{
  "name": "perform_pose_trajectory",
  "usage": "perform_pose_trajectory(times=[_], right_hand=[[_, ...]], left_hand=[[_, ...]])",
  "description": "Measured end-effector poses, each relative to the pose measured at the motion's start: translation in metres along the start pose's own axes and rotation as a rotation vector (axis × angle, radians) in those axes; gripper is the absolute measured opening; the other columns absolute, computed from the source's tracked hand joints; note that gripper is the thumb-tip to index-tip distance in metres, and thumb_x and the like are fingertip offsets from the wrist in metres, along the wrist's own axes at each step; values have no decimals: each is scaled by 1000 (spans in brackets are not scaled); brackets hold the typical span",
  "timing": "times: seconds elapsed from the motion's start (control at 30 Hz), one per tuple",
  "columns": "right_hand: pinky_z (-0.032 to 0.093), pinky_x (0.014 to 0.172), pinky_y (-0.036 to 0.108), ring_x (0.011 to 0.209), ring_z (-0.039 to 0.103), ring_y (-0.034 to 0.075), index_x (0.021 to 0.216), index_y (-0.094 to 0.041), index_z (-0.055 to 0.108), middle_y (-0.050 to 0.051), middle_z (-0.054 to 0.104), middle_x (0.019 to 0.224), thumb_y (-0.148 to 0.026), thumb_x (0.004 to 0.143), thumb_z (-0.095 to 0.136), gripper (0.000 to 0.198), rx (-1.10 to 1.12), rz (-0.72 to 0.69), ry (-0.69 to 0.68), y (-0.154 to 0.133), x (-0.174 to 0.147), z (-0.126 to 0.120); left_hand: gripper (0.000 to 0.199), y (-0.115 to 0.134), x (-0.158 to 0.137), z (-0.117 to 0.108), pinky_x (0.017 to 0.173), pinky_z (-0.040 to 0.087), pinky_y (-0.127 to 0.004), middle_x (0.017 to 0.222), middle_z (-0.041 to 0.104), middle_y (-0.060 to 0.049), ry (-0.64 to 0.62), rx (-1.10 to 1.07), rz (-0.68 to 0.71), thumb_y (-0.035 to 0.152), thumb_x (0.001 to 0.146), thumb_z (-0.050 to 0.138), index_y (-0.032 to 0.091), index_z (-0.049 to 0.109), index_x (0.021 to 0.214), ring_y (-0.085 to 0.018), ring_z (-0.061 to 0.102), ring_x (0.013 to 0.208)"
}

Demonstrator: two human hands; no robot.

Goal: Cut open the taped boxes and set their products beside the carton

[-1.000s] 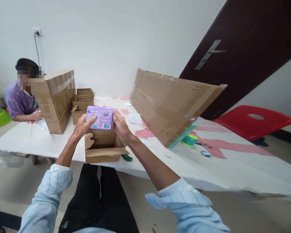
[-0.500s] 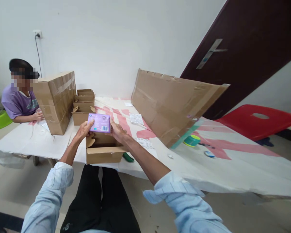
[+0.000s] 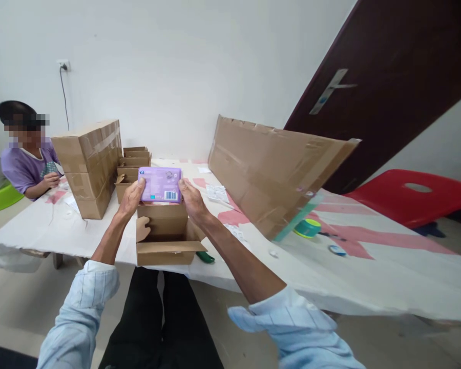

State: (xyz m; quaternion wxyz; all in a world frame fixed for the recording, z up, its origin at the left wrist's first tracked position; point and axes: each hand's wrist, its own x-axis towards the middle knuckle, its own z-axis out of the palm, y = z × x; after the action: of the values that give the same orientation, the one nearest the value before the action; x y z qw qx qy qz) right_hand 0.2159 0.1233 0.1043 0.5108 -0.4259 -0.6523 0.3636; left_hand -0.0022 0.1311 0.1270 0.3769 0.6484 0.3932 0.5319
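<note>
Between my two hands I hold up a purple plastic-wrapped pack (image 3: 160, 184) with a barcode at its lower right. My left hand (image 3: 132, 197) grips its left edge, thumb on the front. At the right edge my right hand (image 3: 194, 199) is closed on it in the same way; the fingers behind the pack are hidden. Just below and nearer to me, an open cardboard box (image 3: 165, 255) stands at the table's front edge with its flaps up. Its inside is in shadow. A green curved object (image 3: 205, 257) lies against the box's right side.
Taped cartons (image 3: 96, 169) are stacked at left, beside a row of open boxes (image 3: 127, 177). A large cardboard sheet (image 3: 276, 169) leans across the table (image 3: 369, 287). Tape rolls (image 3: 308, 228) lie right, near a red chair (image 3: 411, 195). Another person (image 3: 28, 159) sits far left.
Both my hands have lifted the purple pack slightly higher and closer, so more of the box's inside shows. The person at left has shifted, and the view has tilted a little.
</note>
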Motion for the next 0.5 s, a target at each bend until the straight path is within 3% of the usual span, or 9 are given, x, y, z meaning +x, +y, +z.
perform_pose_trajectory(times=[0.13, 0.3, 0.4, 0.5], right_hand=[[59, 106, 45, 126, 69, 31, 136, -22, 67, 11, 76, 131, -90, 93, 44, 84, 120, -121, 99, -15, -1, -3], [60, 104, 46, 127, 68, 32, 138, -23, 67, 10, 76, 130, -89, 95, 42, 83, 86, -140, 109, -27, -7, -7], [58, 108, 46, 127, 68, 32, 143, -23, 66, 10, 75, 135, -85, 97, 46, 80, 91, -169, 113, -31, -10, -7], [53, 114, 46, 131, 65, 31, 149, -24, 63, 10, 71, 143, -78, 98, 53, 75, 100, -255, 84, -33, -11, -8]], left_hand=[[78, 17, -1, 0, 56, 52, -33, 73, 58, -5, 17, 18, 89, 98, 81, 54, 20, 62, 80, -21, 59, 67], [74, 28, -5, -2, 62, 53, -33, 81, 66, -6, -13, 35, 113, 90, 88, 54, 19, 69, 94, -23, 64, 77], [63, 33, -6, -3, 80, 58, -35, 98, 75, -7, -87, -6, 102, 75, 81, 78, 18, 72, 107, -26, 70, 93], [66, 34, -3, -6, 92, 60, -41, 112, 78, -9, -205, -103, 42, 54, 69, 96, 17, 71, 118, -29, 73, 104]])
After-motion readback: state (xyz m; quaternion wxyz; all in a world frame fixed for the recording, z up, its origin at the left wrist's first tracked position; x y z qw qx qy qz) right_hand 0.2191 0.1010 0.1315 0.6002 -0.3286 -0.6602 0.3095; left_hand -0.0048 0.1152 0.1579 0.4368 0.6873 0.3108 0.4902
